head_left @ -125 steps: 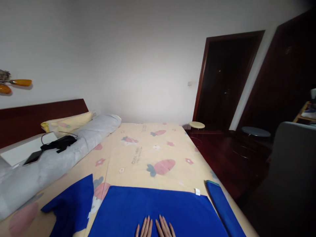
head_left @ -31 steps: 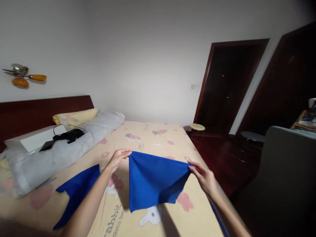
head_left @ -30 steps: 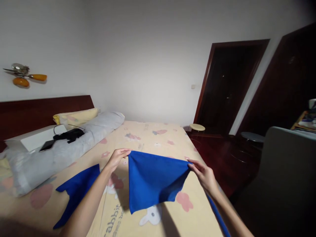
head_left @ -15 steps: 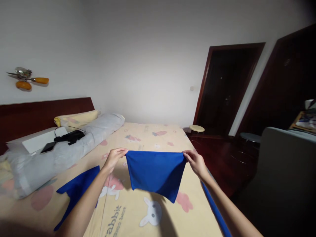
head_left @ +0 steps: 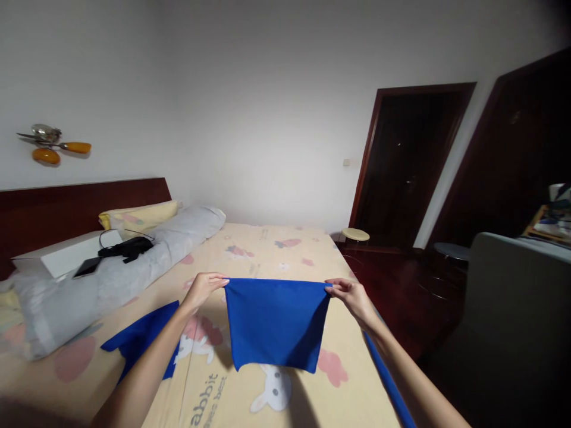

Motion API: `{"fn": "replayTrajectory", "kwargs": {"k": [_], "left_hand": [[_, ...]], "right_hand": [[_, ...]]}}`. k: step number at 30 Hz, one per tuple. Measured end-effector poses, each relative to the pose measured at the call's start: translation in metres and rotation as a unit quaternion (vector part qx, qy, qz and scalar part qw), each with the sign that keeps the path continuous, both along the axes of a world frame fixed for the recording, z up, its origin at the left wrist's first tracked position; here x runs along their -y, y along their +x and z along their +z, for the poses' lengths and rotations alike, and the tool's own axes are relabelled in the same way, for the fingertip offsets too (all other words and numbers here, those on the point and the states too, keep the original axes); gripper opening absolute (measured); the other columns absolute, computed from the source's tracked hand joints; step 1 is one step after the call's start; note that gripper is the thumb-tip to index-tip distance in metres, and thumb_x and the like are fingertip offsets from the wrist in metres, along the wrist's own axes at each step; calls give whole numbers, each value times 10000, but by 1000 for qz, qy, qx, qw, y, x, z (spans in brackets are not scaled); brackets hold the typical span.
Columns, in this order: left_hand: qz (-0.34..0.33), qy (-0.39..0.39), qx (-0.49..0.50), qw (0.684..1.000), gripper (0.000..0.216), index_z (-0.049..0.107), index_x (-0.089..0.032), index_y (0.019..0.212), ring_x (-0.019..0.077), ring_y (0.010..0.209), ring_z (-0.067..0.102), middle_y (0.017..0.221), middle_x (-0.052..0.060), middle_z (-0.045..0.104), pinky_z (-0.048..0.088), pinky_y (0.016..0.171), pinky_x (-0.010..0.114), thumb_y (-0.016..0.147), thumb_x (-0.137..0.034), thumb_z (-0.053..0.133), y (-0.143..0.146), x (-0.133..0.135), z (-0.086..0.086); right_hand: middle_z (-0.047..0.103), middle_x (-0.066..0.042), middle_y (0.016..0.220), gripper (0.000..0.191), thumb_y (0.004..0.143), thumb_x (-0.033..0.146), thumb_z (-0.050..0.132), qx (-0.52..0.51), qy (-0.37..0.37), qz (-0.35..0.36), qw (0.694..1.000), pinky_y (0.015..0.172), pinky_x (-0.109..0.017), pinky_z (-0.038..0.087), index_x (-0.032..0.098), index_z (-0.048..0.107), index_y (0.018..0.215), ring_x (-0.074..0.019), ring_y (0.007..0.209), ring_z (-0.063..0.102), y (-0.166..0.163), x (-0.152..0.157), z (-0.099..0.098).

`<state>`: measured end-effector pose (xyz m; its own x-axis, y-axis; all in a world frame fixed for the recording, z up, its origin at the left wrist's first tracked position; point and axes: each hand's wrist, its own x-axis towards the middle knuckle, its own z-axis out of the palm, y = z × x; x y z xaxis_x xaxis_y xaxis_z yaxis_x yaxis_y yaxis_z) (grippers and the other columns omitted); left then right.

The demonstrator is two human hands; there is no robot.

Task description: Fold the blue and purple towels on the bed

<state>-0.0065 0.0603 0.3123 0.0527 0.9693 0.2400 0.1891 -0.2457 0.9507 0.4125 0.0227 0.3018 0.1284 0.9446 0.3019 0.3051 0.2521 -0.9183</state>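
Blue cloth hangs spread above the bed in the head view, its top corners pinched in the fingers of the left hand and the right hand. Another cloth lies rumpled on the bed at left. Near the headboard sits a white box, its contents hidden, with a phone just beside it.
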Motion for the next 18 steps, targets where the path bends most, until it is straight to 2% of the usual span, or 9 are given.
{"fn": "replayTrajectory", "kwargs": {"k": [5, 9, 14, 18], "left_hand": [[-1, 47, -62, 997, 295, 740, -203, 684, 205, 673, 655, 633, 23, 725, 505, 699, 307, 641, -495, 750, -8, -7, -6], [17, 89, -113, 989, 315, 719, -196, 637, 155, 598, 564, 568, -12, 643, 432, 606, 257, 687, -507, 709, -9, -8, -6], [12, 102, -98, 990, 377, 695, -200, 620, 150, 621, 541, 594, -10, 631, 426, 618, 252, 684, -571, 694, -3, -6, -4], [8, 65, -52, 996, 372, 690, -192, 619, 132, 595, 530, 589, -14, 631, 406, 576, 237, 627, -558, 756, 2, -8, -8]], "right_hand": [[660, -30, 580, 530, 624, 695, 660, 66, 0, 4, 998, 583, -309, 473, 176, 696, 725, -166, 569, 590, -1, -1, 4], [675, -30, 588, 508, 677, 702, 602, 111, -1, 21, 994, 590, -310, 487, 200, 675, 708, -192, 590, 631, -3, 2, 12], [701, -40, 603, 462, 737, 662, 556, 145, -7, 35, 989, 626, -325, 502, 212, 657, 708, -222, 620, 675, -4, 5, 20], [643, -7, 507, 429, 729, 627, 579, 151, -13, 32, 988, 555, -286, 450, 209, 656, 674, -172, 512, 605, -1, 1, 19]]}}
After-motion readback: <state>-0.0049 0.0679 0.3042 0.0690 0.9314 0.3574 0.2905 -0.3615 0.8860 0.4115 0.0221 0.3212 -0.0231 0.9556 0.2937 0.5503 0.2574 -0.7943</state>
